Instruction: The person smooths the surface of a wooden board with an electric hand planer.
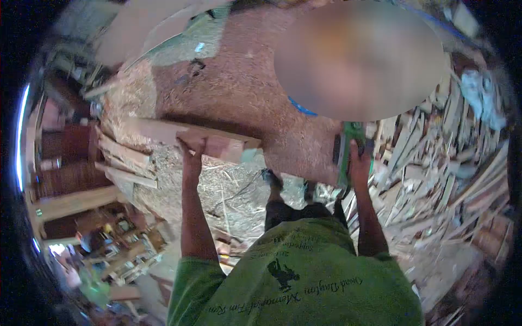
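My left hand (192, 151) touches the near side of a long wooden piece (152, 130), its fingers spread apart. That piece lies across a brown, shavings-strewn surface (228, 81). Over to the right, my right hand (358, 157) is closed on a green power tool (345, 149). The tool stands on edge at the right side of the surface, near its front corner. Motion blur hides the finer details of the tool and the fingertips.
A heap of wood offcuts (418, 157) fills the right side. Pale shavings (206, 190) cover the floor at the front left, beside loose boards (128, 174). Shelving with small items (117, 239) is at the lower left. A blurred oval covers part of the upper right.
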The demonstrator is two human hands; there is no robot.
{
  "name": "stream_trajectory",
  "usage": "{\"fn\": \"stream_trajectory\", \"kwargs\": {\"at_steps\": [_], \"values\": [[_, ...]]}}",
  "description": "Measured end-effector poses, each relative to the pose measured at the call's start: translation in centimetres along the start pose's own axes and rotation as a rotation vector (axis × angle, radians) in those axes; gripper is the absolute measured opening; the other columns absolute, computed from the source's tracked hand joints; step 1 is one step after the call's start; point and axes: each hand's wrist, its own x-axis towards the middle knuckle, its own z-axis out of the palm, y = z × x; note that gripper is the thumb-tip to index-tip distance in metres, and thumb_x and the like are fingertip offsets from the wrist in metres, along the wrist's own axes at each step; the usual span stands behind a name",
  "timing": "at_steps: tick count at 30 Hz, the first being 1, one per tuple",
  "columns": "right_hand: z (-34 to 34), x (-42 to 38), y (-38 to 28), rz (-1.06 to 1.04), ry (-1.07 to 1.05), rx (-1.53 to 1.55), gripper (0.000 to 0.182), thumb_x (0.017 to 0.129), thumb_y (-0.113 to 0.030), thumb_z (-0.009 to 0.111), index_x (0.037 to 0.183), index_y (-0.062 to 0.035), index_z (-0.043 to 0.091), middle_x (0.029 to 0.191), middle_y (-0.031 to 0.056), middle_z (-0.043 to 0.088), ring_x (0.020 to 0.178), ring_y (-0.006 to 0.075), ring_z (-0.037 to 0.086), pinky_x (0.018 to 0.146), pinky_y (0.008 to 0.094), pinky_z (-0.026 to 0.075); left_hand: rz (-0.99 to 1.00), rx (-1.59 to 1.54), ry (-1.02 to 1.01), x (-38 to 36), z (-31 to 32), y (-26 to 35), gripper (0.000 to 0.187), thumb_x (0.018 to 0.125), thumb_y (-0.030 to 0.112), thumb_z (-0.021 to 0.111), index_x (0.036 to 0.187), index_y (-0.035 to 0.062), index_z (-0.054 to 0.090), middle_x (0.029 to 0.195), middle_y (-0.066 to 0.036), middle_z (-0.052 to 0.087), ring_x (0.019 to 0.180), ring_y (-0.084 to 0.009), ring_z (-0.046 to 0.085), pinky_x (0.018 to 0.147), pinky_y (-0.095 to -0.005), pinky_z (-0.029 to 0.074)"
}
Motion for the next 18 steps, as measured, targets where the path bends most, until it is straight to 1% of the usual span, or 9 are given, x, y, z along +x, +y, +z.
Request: {"fn": "stream_trajectory", "kwargs": {"at_steps": [1,3,4,7,8,10,14,17,18], "values": [[0.3,-0.7,-1.7,-0.072,0.018,-0.086,0.053,0.101,-0.042,0.066,0.133,-0.0014,0.059,0.115,0.0151,0.069,0.096,0.0261,0.064,0.087,0.0419,0.052,-0.013,-0.088,0.028,-0.3,0.1,0.1,0.113,0.097,0.049,0.071,0.162,-0.0061,-0.003,0.17,-0.027,0.012,0.157,-0.0337,0.018,0.127,-0.0398,0.018],[0.5,-2.0,-2.7,-0.068,-0.06,-0.22,0.048,0.103,-0.044,0.062,0.119,0.0012,0.065,0.102,0.0108,0.069,0.09,0.0226,0.062,0.083,0.0396,0.052,-0.028,-0.268,0.077,-0.5,0.6,0.9,0.111,0.098,0.047,0.071,0.163,-0.0053,-0.003,0.171,-0.026,0.01,0.156,-0.0334,0.02,0.127,-0.0387,0.019],[0.4,-3.1,-4.7,-0.113,-0.14,-0.163,0.05,0.101,-0.045,0.063,0.12,0.0014,0.065,0.103,0.0121,0.069,0.092,0.0227,0.063,0.085,0.0396,0.052,-0.082,-0.246,0.187,0.2,1.1,-0.6,0.104,0.098,0.041,0.072,0.165,0.0011,0.003,0.17,-0.024,0.015,0.153,-0.0324,0.028,0.122,-0.044,0.032],[-0.1,-6.8,-12.4,-0.303,-0.301,-0.289,0.052,0.098,-0.045,0.068,0.122,0.0011,0.066,0.102,0.0151,0.071,0.092,0.0222,0.066,0.083,0.0398,0.053,-0.193,-0.835,0.386,0.4,2.2,-1.1,0.089,0.095,0.041,0.076,0.164,0.0196,0.024,0.162,-0.011,0.037,0.14,-0.0276,0.045,0.105,-0.0454,0.05],[-0.1,-7.4,-13.8,-0.32,-0.387,-0.299,0.051,0.097,-0.043,0.069,0.121,0.0013,0.066,0.1,0.0158,0.072,0.091,0.0237,0.067,0.082,0.0403,0.054,-0.226,-0.858,0.349,1.0,1.8,-2.4,0.069,0.096,0.041,0.075,0.154,0.0238,0.041,0.145,-0.006,0.053,0.119,-0.0226,0.06,0.088,-0.0428,0.057],[0.3,-8.2,-15.8,-0.331,-0.561,-0.322,0.05,0.095,-0.041,0.072,0.121,0.0018,0.066,0.098,0.0172,0.073,0.089,0.0266,0.07,0.081,0.0413,0.055,-0.286,-0.933,0.331,1.4,1.2,-2.6,0.064,0.095,0.041,0.075,0.149,0.0215,0.047,0.139,-0.003,0.058,0.112,-0.0212,0.062,0.087,-0.0412,0.057],[2.5,-9.3,-20.8,-0.747,-0.653,-0.527,0.051,0.093,-0.039,0.074,0.12,0.0036,0.065,0.092,0.0203,0.073,0.082,0.035,0.072,0.077,0.043,0.057,-0.321,-1.053,0.304,0.6,-0.1,-1.5,0.055,0.096,0.038,0.074,0.143,0.0198,0.053,0.13,0.001,0.065,0.106,-0.0204,0.066,0.085,-0.0381,0.057],[5.1,-9.6,-23.7,-0.46,-0.833,-0.631,0.059,0.094,-0.048,0.071,0.124,0.0021,0.062,0.112,0.0278,0.07,0.105,0.0445,0.068,0.093,0.0514,0.052,-0.315,-1.101,0.311,0.6,0.0,-1.5,0.059,0.096,0.037,0.074,0.147,0.0194,0.051,0.131,0.0,0.066,0.106,-0.0221,0.067,0.086,-0.0377,0.057],[6.1,-9.6,-24.5,-0.46,-0.874,-0.662,0.061,0.094,-0.049,0.071,0.125,0.0026,0.061,0.111,0.0278,0.07,0.105,0.0449,0.068,0.093,0.0516,0.052,-0.32,-1.118,0.314,0.5,-0.2,-1.2,0.059,0.096,0.036,0.074,0.147,0.0192,0.051,0.132,0.0,0.066,0.106,-0.0226,0.067,0.087,-0.038,0.057]]}}
